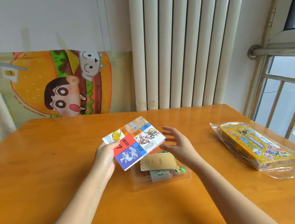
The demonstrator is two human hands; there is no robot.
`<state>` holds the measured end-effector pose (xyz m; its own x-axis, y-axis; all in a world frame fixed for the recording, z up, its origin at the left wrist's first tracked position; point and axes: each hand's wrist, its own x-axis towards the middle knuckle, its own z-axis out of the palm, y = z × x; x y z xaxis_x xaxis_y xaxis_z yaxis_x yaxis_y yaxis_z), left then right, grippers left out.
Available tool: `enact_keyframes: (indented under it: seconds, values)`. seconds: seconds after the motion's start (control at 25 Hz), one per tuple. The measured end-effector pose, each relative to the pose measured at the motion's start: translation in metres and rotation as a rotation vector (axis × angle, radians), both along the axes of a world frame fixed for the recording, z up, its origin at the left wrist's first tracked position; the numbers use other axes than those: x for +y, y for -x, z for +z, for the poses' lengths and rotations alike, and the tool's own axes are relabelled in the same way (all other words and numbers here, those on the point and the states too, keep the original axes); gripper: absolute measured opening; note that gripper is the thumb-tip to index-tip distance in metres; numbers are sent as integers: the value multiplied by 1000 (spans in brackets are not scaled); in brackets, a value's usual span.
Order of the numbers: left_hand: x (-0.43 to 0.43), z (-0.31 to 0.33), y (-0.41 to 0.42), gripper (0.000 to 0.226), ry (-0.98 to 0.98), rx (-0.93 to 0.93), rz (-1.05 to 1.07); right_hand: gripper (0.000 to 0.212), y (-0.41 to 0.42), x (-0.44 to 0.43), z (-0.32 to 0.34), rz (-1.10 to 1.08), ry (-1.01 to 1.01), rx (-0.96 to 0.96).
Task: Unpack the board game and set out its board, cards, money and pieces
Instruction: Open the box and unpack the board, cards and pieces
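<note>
1. The left hand [105, 156] had hold of the folded, brightly printed game board [133, 142] at its near-left corner. The thumb sat on top of the printed face and the fingers were curled underneath.
2. The board was up off the table and tilted. Its squares in red, blue, orange and white, with cartoon creatures on them, faced up.
3. The right hand [175, 145] was wide open with fingers spread, gripping nothing. It hovered just beside the board's right edge, and honestly I couldn't tell if the fingertips were touching it.
4. Below and to the right of the board, a clear plastic tray [152, 186] sat on the glossy orange wooden table [42, 173], with its far end hidden behind the board.
5. Inside the tray were:
   - a flat tan card pack [159, 161], lying tilted on top
   - a stack of greenish paper money [159, 174] just under it
   - some small green plastic pieces [180, 169] at the right end, too small to make out properly
6. The yellow game box in crinkly clear plastic wrap [255, 148] lay flat on the right side of the table, well apart from the tray and both hands.
7. Behind the table stood a white ribbed radiator [178, 50]. A cartoon burger-print cloth [57, 85] was on the left, and a window with metal bars [290, 103] was on the right.
</note>
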<state>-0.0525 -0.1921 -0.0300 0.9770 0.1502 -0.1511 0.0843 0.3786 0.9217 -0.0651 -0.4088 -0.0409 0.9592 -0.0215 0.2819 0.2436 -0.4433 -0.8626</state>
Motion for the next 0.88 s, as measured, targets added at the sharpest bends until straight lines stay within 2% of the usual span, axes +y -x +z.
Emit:
enact_keyframes:
  seconds: [0.08,0.2,0.32,0.44,0.56,0.64,0.76,0.8,0.88]
  values:
    - [5,-3,7,14,-41,-17,-12,58,7,9,3,69,-49,-11]
    - [18,-4,17,14,-50,-54,8,51,11,16,4,86,-35,20]
    - [35,-7,24,12,-54,-36,50,36,12,18,-7,79,272,53]
    - [62,-10,32,5,-145,45,98,53,18,19,-31,72,591,119]
    - [101,-14,36,12,-489,196,40,90,22,14,-42,-23,646,130]
    - [126,-19,33,16,-731,246,-78,80,20,8,-43,-69,674,159]
    - [155,-25,26,8,-913,275,-202,63,20,7,-38,-30,801,230]
    - [162,-26,21,12,-990,280,-207,61,21,7,-36,-14,827,250]
    - [175,-27,10,37,-1207,301,-190,59,28,4,-27,-6,864,271]
